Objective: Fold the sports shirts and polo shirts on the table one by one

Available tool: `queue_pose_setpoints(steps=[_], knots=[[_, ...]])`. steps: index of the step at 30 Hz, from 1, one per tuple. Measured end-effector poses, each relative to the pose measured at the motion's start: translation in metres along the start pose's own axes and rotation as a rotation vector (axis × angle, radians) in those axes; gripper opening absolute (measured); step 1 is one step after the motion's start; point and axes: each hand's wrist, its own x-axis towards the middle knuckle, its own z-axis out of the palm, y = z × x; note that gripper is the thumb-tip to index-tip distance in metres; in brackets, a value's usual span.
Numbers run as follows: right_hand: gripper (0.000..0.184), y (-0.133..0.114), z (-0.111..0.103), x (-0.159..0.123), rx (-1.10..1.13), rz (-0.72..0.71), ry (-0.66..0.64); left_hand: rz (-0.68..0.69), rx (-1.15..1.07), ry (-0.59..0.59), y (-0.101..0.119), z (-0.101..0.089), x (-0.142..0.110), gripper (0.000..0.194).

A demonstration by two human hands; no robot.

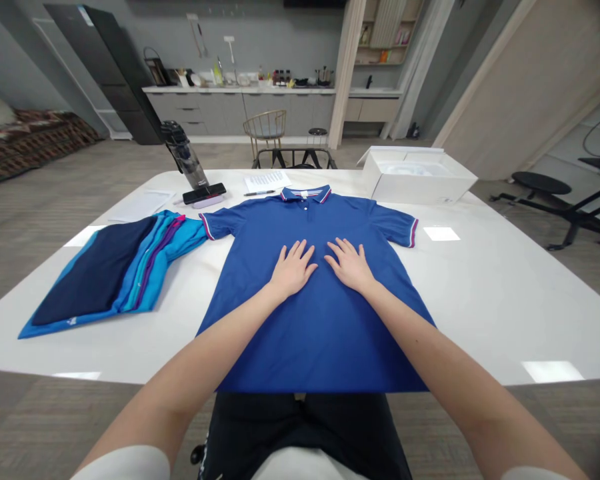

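A blue polo shirt (320, 327) lies spread flat, front up, on the white table (510, 300). Its collar points away from me, and its sleeves end in red and white trim. My left hand (293, 268) rests palm down on the shirt's chest, fingers spread. Just to the right of the button placket, my right hand (351, 265) lies flat in the same way. Neither hand grips the cloth. The shirt's hem reaches the table's near edge.
Folded clothes (100, 273) in navy, blue and purple are piled at the left. Behind them are a handheld vacuum cleaner (190, 163), papers (267, 180) and a pen (259, 193). An opened white box (420, 177) stands at the back right. Chairs stand beyond the table.
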Motion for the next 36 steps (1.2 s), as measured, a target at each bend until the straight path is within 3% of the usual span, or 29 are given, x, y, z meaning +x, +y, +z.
queue_pose_setpoints(steps=[5,9,14,17,19,22,25,28,31,36], knots=[[0.061,0.032,-0.002,0.052,-0.008,0.105,0.01,-0.016,-0.05,-0.087,-0.018,0.004,0.054,0.061],[0.064,0.067,-0.005,0.082,-0.014,0.17,-0.093,-0.042,-0.059,-0.106,-0.034,0.012,0.095,0.063],[0.066,0.096,-0.003,0.078,-0.037,0.114,-0.182,-0.076,-0.023,-0.121,-0.041,0.028,0.105,0.069],[0.066,0.104,-0.004,0.067,-0.014,0.048,-0.149,-0.075,0.004,-0.087,-0.037,0.031,0.106,0.071],[0.062,0.112,-0.008,0.069,0.01,0.039,-0.07,-0.036,0.013,-0.062,-0.031,0.032,0.12,0.069],[0.052,0.136,-0.016,0.088,0.0,0.125,0.115,0.064,-0.018,-0.019,-0.016,0.035,0.165,0.058],[0.045,0.177,-0.025,0.112,-0.07,0.337,0.215,0.121,-0.072,0.004,0.005,0.039,0.227,0.049],[0.044,0.222,-0.032,0.123,-0.14,0.545,0.227,0.138,-0.167,-0.015,0.026,0.043,0.288,0.044],[0.045,0.258,-0.037,0.119,-0.162,0.661,0.198,0.028,-0.266,-0.081,0.039,0.047,0.34,0.045],[0.042,0.293,-0.04,0.101,-0.09,0.724,0.133,-0.011,-0.404,-0.2,0.042,0.062,0.393,0.039]])
